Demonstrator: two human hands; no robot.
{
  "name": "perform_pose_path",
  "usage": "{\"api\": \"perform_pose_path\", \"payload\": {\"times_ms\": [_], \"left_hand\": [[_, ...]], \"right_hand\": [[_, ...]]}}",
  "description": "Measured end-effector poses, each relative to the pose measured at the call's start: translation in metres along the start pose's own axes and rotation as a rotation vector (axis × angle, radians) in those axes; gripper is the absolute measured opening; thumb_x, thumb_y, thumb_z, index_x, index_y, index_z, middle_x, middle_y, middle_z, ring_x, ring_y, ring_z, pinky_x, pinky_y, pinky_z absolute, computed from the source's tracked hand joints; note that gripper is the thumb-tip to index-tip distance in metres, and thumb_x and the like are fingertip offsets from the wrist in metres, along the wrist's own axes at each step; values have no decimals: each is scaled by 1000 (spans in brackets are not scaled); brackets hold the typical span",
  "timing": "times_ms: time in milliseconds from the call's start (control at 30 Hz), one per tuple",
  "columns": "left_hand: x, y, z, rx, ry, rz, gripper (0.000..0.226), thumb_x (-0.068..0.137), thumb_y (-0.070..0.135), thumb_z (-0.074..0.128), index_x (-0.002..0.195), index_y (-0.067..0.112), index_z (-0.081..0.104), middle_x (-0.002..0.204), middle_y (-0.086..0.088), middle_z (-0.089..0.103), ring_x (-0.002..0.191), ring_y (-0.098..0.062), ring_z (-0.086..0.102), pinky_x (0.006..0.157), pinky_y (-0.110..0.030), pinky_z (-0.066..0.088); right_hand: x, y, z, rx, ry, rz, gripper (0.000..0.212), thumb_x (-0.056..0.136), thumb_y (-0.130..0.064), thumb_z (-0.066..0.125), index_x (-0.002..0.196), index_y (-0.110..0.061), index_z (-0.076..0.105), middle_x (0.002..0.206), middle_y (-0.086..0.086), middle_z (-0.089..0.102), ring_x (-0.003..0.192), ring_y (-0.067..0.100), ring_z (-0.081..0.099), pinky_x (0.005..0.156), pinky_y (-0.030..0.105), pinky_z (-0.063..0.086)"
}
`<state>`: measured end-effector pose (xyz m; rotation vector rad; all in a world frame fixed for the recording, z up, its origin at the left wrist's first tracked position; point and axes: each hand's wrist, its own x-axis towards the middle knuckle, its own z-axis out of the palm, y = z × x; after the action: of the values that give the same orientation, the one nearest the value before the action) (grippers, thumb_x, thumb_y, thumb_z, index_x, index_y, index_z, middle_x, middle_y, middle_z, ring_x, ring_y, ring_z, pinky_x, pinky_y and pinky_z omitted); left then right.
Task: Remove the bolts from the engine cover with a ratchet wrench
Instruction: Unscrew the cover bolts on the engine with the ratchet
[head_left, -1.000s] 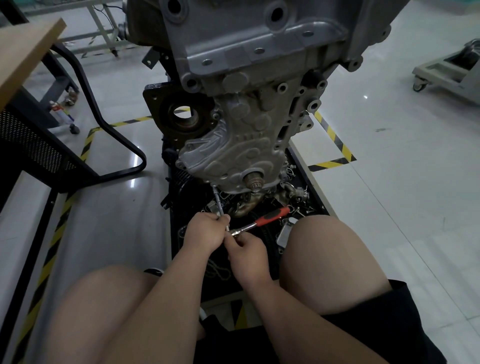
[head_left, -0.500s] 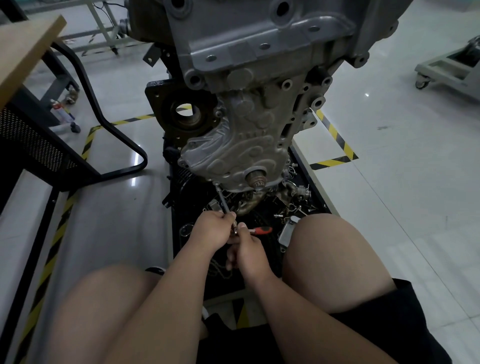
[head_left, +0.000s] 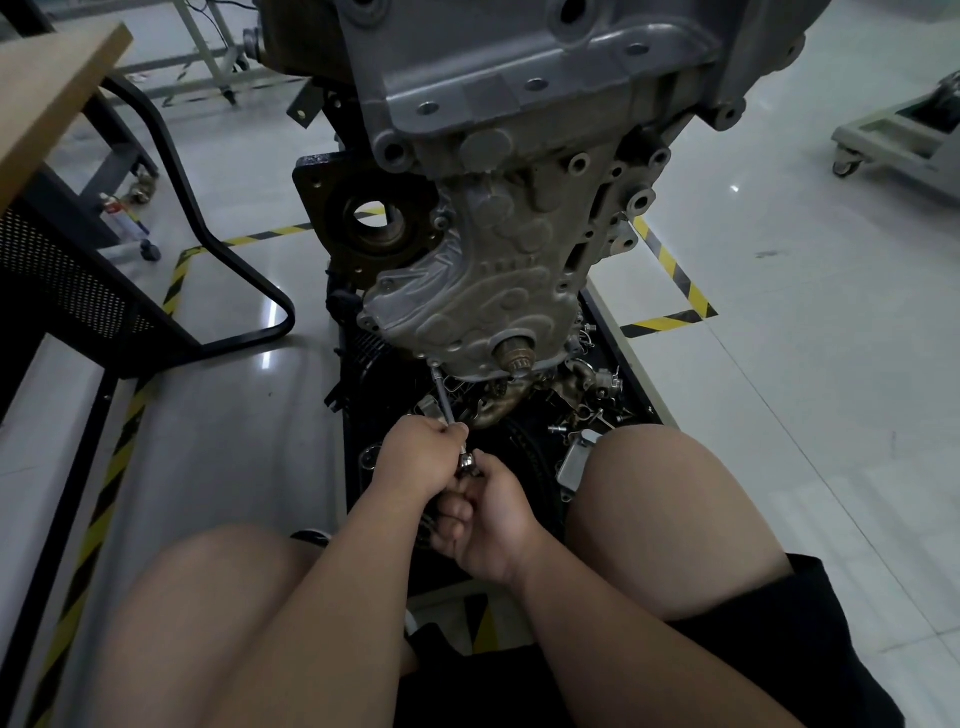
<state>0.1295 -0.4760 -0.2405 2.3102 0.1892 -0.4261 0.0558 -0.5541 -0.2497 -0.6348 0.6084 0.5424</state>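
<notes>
A grey engine stands on a black stand in front of me, its ribbed engine cover (head_left: 467, 306) facing me. A thin extension bar (head_left: 443, 392) runs up from my hands to a bolt (head_left: 434, 364) at the cover's lower left edge. My left hand (head_left: 415, 457) grips the lower end of the bar. My right hand (head_left: 483, 512) is curled round the ratchet wrench handle, which is hidden inside the fist. Only the wrench's chrome head (head_left: 467, 462) shows between the two hands.
A black tray (head_left: 636, 384) under the engine holds several loose metal parts and fittings. My bare knees flank the tray. A black chair frame (head_left: 228, 270) and a wooden desk (head_left: 47, 88) stand to the left. A wheeled cart (head_left: 893, 135) sits far right on the glossy floor.
The red wrench handle swung from pointing right and up round toward me and is now hidden in my right fist, which moved down and nearer. My left hand stayed on the bar.
</notes>
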Motion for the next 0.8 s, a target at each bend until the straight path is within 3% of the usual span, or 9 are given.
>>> {"api": "perform_pose_path", "payload": {"times_ms": [333,500,567,667,800], "left_hand": [[-1,-1,1,26,9,-13,34,90,33,61,67,9,71,57,-1,67,56,-16,66,50,-22,37],[0,-1,1,50,27,-1,39,90,30,61,59,8,66,40,9,56,40,0,53,35,-11,29],[0,-2,1,64,25,-2,39,90,31,60,64,4,67,43,5,57,39,-3,51,37,-13,31],[1,-2,0,61,17,2,36,90,32,60,65,7,70,48,3,60,42,-4,52,41,-16,35],[1,-2,1,52,19,-1,37,89,33,62,71,2,70,55,-5,63,41,-4,49,36,-12,32]], "right_hand": [[3,0,0,-146,114,-103,46,102,-50,34,93,-8,53,57,-2,42,48,12,33,49,23,31],[4,4,-5,-382,212,-242,50,102,-46,38,90,-3,62,53,2,47,42,13,43,46,22,37],[4,5,-7,-458,261,-334,49,101,-40,43,91,2,65,53,2,51,40,12,46,44,21,40],[1,8,-9,-539,307,-487,38,97,-34,55,73,-5,61,52,1,53,40,8,46,43,22,40],[4,8,-13,-769,448,-620,45,89,-36,65,50,-26,45,44,-11,48,41,2,38,44,23,32]]}}
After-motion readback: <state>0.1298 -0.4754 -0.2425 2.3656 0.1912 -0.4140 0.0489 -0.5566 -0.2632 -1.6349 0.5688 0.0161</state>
